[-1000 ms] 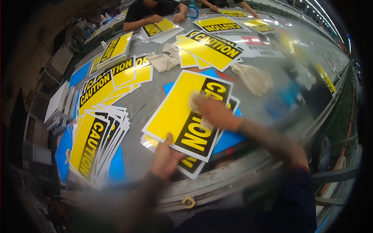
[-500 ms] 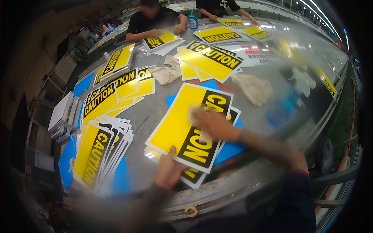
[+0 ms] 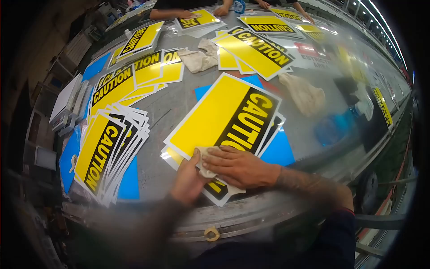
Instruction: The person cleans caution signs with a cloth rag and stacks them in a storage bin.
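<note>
A yellow and black CAUTION sign (image 3: 210,116) lies on top of other signs and blue sheets in front of me. My right hand (image 3: 237,167) presses a pale cloth (image 3: 207,162) flat on the sign's near edge, its fingers together over the cloth. Beside it, my left hand (image 3: 187,181) grips the near left corner of the sign, thumb on top, its thumb tip against the cloth. The fingers under the sign are hidden.
Fanned CAUTION signs (image 3: 101,154) lie at the left, with more signs (image 3: 257,51) farther back. Two crumpled cloths (image 3: 197,58) (image 3: 302,94) rest beyond. A blurred blue bottle (image 3: 333,127) is at the right. Across the table (image 3: 154,134), other people's hands (image 3: 221,10) are among signs.
My right hand has slid the cloth from the sign's middle down to its near edge, beside my left hand. The camera view has tilted lower.
</note>
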The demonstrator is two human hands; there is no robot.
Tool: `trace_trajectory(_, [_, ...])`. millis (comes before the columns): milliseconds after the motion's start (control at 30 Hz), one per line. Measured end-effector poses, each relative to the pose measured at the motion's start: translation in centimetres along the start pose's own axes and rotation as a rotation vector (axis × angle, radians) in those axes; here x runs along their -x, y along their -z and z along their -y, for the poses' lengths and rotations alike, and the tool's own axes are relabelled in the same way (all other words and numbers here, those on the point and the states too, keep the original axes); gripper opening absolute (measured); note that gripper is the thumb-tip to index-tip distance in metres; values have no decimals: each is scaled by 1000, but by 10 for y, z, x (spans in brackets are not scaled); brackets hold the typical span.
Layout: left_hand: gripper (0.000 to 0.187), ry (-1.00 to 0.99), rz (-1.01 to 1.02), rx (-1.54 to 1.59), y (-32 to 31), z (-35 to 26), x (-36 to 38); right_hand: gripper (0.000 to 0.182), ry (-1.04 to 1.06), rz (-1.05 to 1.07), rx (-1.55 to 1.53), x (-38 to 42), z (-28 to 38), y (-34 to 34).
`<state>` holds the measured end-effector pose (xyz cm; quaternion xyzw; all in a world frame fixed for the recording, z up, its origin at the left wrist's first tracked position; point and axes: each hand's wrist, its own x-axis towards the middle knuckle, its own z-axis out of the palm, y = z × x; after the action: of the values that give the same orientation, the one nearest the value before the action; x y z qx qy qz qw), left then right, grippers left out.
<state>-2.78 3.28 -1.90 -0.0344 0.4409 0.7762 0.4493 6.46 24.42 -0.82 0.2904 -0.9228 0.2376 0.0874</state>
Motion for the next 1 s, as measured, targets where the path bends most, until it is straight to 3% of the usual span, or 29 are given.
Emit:
trace_trajectory(167, [46, 29, -33, -32, -16, -6, 7, 46, 21, -7, 36, 3, -17, 16])
trace_trajectory(200, [46, 23, -34, -8, -25, -10, 9, 39, -107, -29, 273, 6, -38, 17])
trace_trajectory(267, [44, 20, -50, -1, -28, -12, 12, 34, -409, -200, 353, 22, -106, 27])
trace_trajectory(333, [42, 11, -63, 8, -33, -13, 16, 41, -460, -342, 555, 36, -142, 48])
trace_trajectory(433, [42, 8, -68, 10, -35, -14, 15, 46, -428, -211, 602, 34, -122, 24])
trace_trajectory(500, [45, 5, -67, -35, -35, -14, 13, 50, -218, -185, 344, 13, -57, -7])
trace_trajectory(600, [44, 20, -74, -46, -36, -14, 15, 53, -219, -141, 460, 6, -65, 3])
trace_trajectory(667, [43, -5, -74, -42, -38, -12, 15, 48, -381, -140, 639, 8, -121, 23])
trace_trajectory(700, [43, -17, -74, -48, -38, -11, 15, 47, -365, -279, 755, 12, -152, 26])
trace_trajectory(767, [43, -13, -65, -56, -37, -10, 14, 47, -490, -304, 755, 9, -185, 33])
trace_trajectory(867, [46, -15, -88, -62, -37, -12, 17, 46, -406, -103, 547, 0, -128, 28])
trace_trajectory(900, [45, -18, -80, -58, -37, -12, 17, 47, -311, -238, 398, 2, -119, 14])
trace_trajectory(1000, [43, -24, -70, -61, -30, -6, 13, 50, -464, -196, 639, 19, -158, 22])
